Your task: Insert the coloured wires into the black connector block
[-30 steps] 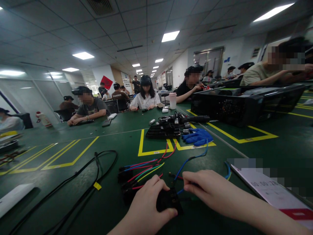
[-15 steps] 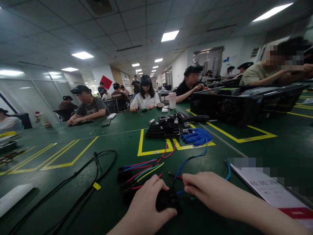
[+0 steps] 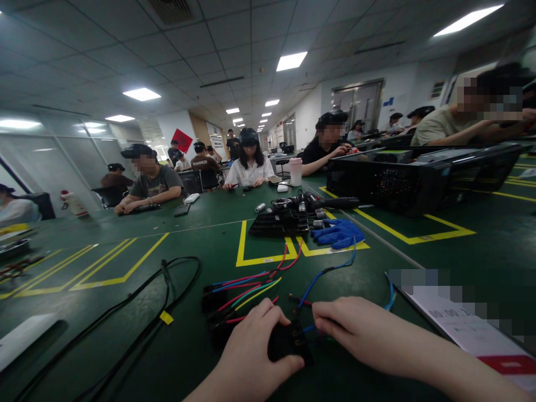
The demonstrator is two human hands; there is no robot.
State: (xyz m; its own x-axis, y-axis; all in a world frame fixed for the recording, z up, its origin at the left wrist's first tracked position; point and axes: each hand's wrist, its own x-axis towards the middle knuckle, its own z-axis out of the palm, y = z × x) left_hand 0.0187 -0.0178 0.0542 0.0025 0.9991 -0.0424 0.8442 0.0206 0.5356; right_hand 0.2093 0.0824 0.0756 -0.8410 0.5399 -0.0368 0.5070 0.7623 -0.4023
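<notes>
The left hand (image 3: 255, 340) is gripping a black block (image 3: 288, 341), its thumb spreading well away from the fingers and pressing the near side while the fingertips are bearing on the far side. The right hand (image 3: 349, 324), at about three o'clock from the block, is bunching its thumb and forefinger together on a short blue wire (image 3: 309, 329), though the pinched stretch is hiding inside the curled fingers.

The block is sitting low, near the middle of the head view, its slotted edge facing three o'clock and running roughly from eleven to five. The left hand is covering the rest, so its long axis cannot be told. The short blue wire is pointing from that edge toward three o'clock.

At ten o'clock, more black blocks (image 3: 214, 298) are resting beside the left hand, their red, blue, green and yellow wires (image 3: 257, 295) fanning toward two. At one o'clock, a longer blue wire (image 3: 320, 274) is curving up to a blue glove (image 3: 340, 233). Black parts (image 3: 278, 224) are lying at twelve, and a black cable (image 3: 125, 307) is looping at nine. A display panel (image 3: 464, 324) is lying at three on the green table (image 3: 188, 240). Farther off, between one and two, a black case (image 3: 397, 181) is standing.
</notes>
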